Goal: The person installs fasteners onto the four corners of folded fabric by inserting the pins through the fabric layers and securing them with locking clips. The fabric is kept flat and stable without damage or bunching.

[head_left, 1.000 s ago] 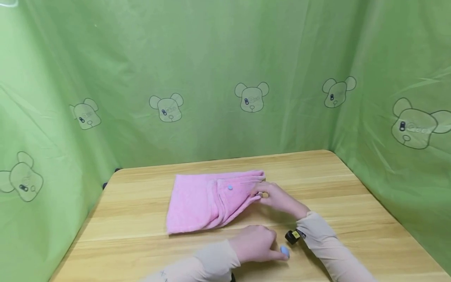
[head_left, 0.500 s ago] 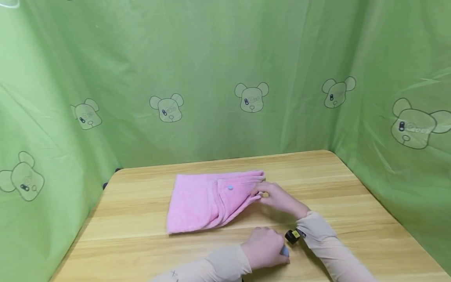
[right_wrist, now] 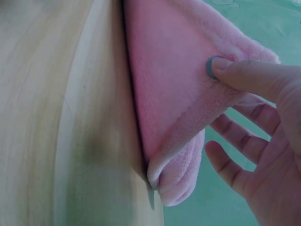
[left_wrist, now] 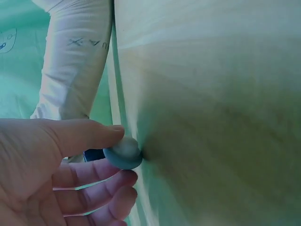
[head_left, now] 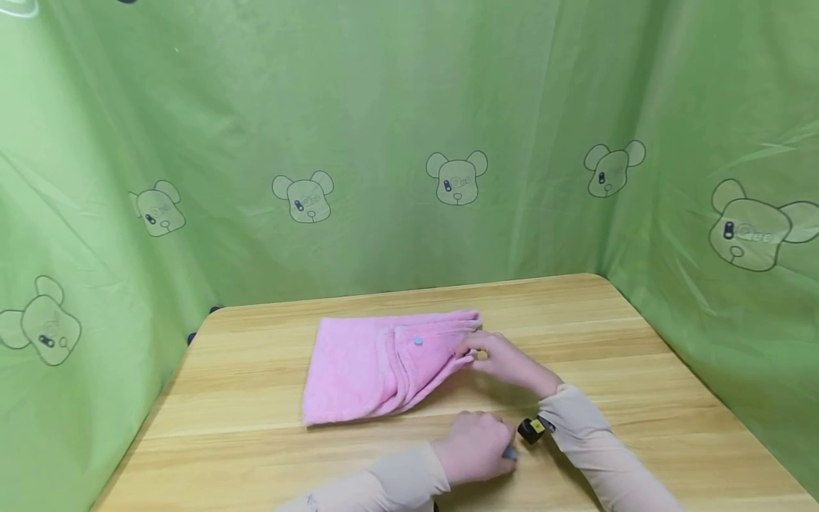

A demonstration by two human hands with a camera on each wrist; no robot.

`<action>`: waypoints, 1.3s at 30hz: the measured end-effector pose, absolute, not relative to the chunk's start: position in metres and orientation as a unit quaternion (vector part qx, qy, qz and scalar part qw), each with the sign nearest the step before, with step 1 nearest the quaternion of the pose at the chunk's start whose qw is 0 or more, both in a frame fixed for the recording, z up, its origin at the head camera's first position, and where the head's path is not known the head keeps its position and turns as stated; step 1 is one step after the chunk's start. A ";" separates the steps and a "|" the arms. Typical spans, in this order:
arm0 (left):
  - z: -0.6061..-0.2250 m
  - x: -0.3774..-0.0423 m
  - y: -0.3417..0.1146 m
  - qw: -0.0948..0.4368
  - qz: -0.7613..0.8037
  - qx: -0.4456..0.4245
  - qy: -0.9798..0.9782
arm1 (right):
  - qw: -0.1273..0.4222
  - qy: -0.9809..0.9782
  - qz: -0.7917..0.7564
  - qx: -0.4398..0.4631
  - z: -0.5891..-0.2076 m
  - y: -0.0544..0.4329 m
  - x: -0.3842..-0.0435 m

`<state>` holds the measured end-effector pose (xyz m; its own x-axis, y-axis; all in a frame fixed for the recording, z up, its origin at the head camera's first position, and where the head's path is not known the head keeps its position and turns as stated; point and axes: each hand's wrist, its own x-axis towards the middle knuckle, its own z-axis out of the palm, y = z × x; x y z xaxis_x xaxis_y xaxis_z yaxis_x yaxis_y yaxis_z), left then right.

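Note:
My left hand (head_left: 476,446) is near the front of the table, its thumb and fingertips pinching a small round blue piece (left_wrist: 123,153) with a pale domed top, close over the wood. Farther back lies a folded pink fleecy towel (head_left: 348,366), its layers bunched toward the right. My right hand (head_left: 502,361) grips the towel's right corner, lifting that edge a little. In the right wrist view, the thumb presses a flat blue disc (right_wrist: 210,67) against the pink cloth. Another blue dot (head_left: 418,340) shows on the towel's upper face.
The wooden table (head_left: 608,334) has rounded far corners. Green curtains (head_left: 377,107) printed with bear heads hang behind it and at both sides. A black wrist camera (head_left: 531,430) with a yellow label hangs under the right sleeve, just beside the left hand.
My left hand moved right to the blue piece on the table and closed its fingers around it, then drew back slightly left. The right hand and towel stayed put.

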<state>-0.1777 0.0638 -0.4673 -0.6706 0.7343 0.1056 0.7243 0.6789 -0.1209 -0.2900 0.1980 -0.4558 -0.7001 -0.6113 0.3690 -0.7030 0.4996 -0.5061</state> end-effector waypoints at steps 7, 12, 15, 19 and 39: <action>-0.465 -0.179 0.057 0.046 0.032 -0.409 -0.911 | 0.066 -0.866 0.322 0.376 -0.456 0.198 -0.291; -0.460 -0.183 0.050 0.032 0.018 -0.390 -0.920 | 0.062 -0.865 0.328 0.375 -0.457 0.198 -0.291; -0.453 -0.189 0.044 0.041 -0.008 -0.376 -0.926 | 0.060 -0.863 0.332 0.376 -0.458 0.198 -0.291; -0.438 -0.203 0.031 0.037 -0.080 -0.364 -0.927 | 0.058 -0.864 0.330 0.376 -0.459 0.199 -0.291; -0.412 -0.276 -0.021 -0.011 -0.437 -0.178 -0.881 | 0.070 -0.861 0.328 0.381 -0.460 0.199 -0.293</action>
<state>-0.2760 -0.0213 -0.4121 -0.9366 0.3226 0.1370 0.3042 0.5540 0.7749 -0.2930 0.1986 -0.4604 -0.6992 -0.6110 0.3712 -0.7030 0.4936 -0.5119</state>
